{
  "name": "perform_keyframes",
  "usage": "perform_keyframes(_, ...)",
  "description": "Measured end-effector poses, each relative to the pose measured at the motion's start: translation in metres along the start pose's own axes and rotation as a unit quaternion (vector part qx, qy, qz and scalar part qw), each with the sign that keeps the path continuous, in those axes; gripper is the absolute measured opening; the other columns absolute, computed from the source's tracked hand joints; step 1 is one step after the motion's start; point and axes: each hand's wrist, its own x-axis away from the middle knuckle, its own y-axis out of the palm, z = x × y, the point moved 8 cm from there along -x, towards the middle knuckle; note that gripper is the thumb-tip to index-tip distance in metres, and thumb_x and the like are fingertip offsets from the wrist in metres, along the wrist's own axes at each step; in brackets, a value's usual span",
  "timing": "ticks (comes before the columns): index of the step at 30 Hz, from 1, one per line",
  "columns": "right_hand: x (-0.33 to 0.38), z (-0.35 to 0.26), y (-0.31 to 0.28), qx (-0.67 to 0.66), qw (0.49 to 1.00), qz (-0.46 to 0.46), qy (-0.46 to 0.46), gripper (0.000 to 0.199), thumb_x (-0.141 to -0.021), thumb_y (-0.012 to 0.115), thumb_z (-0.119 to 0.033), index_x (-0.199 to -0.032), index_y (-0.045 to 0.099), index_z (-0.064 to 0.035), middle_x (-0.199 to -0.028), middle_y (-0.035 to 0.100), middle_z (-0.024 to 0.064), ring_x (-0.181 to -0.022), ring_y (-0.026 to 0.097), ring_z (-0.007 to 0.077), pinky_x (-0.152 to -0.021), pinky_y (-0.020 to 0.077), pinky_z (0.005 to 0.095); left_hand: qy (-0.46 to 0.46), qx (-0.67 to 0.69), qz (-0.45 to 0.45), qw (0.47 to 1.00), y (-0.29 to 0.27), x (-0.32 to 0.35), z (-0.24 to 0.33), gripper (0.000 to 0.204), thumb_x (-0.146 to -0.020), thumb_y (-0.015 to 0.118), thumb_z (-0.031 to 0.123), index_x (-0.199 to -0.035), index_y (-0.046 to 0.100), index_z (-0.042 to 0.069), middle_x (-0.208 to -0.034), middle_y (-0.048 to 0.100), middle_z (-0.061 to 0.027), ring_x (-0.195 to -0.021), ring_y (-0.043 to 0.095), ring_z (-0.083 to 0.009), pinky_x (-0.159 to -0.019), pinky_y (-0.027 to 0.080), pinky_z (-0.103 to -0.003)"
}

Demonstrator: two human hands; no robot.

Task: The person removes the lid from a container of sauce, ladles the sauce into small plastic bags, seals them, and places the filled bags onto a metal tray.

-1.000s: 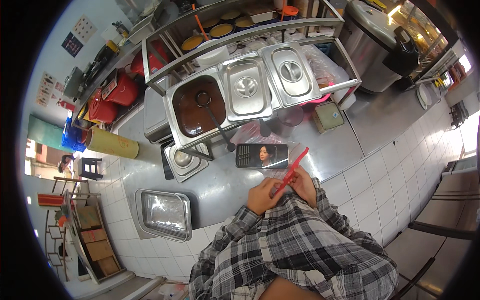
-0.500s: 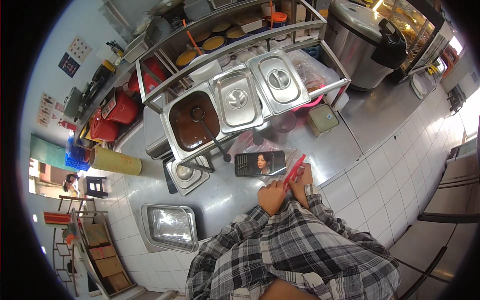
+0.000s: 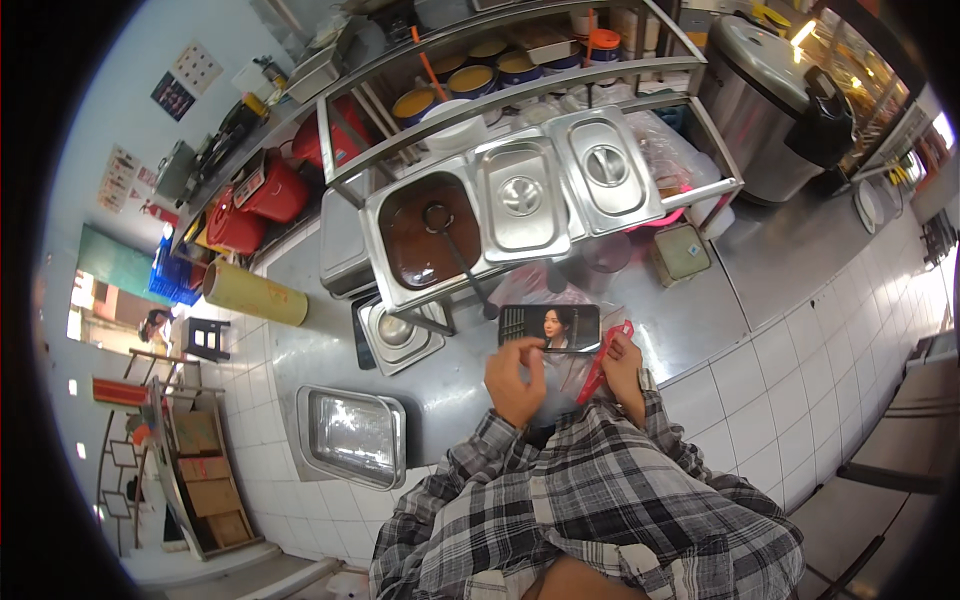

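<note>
A smartphone [image 3: 524, 325], its screen lit with a picture of a person, lies on the steel counter before me. My left hand [image 3: 514, 384] is at its lower left edge, thumb and fingers apart and nothing visible in them; whether a fingertip touches the phone I cannot tell. Right of the phone, my right hand [image 3: 625, 366] grips the red edge of a clear plastic bag [image 3: 592, 378]. The rest of that bag hangs down close to my plaid shirt, partly hidden. More clear plastic [image 3: 545, 284] lies behind the phone.
Beyond the phone, a steel pan of brown sauce [image 3: 410, 250] holds a ladle, beside two lidded pans [image 3: 522, 197]. A shallow metal tray [image 3: 350, 437] sits at the counter's near left. Further right are a square tin [image 3: 682, 255] and a large cooker [image 3: 765, 110].
My left hand has let go of the red-edged bag and moved left to the phone's lower edge. My right hand still grips the bag. The whole view has shifted slightly.
</note>
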Motion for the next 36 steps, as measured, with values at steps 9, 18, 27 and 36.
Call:
perform_keyframes(9, -0.008, 0.001, 0.018, -0.105, 0.986, -0.041, -0.126, 0.059, -0.084, 0.050, 0.008, -0.139, 0.029, 0.0040, -0.127, 0.051, 0.0140, -0.117, 0.050, 0.0222, -0.099, 0.0387, 0.0302, -0.271, 0.166, 0.044, 0.947, 0.011, 0.016, -0.161, 0.045, -0.083, 0.049, -0.004, -0.127, 0.046, 0.005, -0.123, 0.054, -0.0085, -0.108, 0.055, -0.0197, -0.085, 0.046, -0.030)
perform_keyframes(18, 0.004, -0.038, 0.045, -0.097, 0.973, -0.174, -0.118, 0.095, -0.061, 0.084, -0.003, -0.132, 0.021, -0.0007, -0.117, 0.053, 0.0153, -0.106, 0.056, 0.0241, -0.086, 0.0498, 0.0351, -0.203, 0.282, -0.114, 0.931, 0.044, 0.006, -0.196, 0.057, -0.081, 0.045, -0.012, -0.135, 0.040, 0.007, -0.134, 0.045, -0.0118, -0.123, 0.047, -0.0253, -0.091, 0.045, -0.030)
perform_keyframes(27, -0.012, -0.049, 0.034, -0.061, 0.979, -0.149, -0.125, 0.067, -0.061, 0.083, -0.006, -0.116, 0.046, -0.0001, -0.099, 0.061, 0.0103, -0.086, 0.061, 0.0206, -0.077, 0.0509, 0.0322, -0.226, 0.271, -0.074, 0.933, 0.036, 0.009, -0.185, 0.022, -0.089, 0.058, 0.001, -0.110, 0.053, 0.002, -0.096, 0.065, -0.0079, -0.093, 0.063, -0.0141, -0.083, 0.048, -0.026)
perform_keyframes(36, -0.005, -0.013, -0.015, 0.054, 0.994, -0.038, -0.090, 0.033, -0.068, 0.072, -0.003, -0.098, 0.059, -0.0019, -0.080, 0.061, 0.0053, -0.065, 0.053, 0.0112, -0.058, 0.0428, 0.0260, -0.243, 0.146, 0.014, 0.959, 0.026, 0.012, -0.184, 0.008, -0.088, 0.061, 0.004, -0.086, 0.054, 0.001, -0.075, 0.065, -0.0074, -0.071, 0.065, -0.0122, -0.067, 0.049, -0.024)
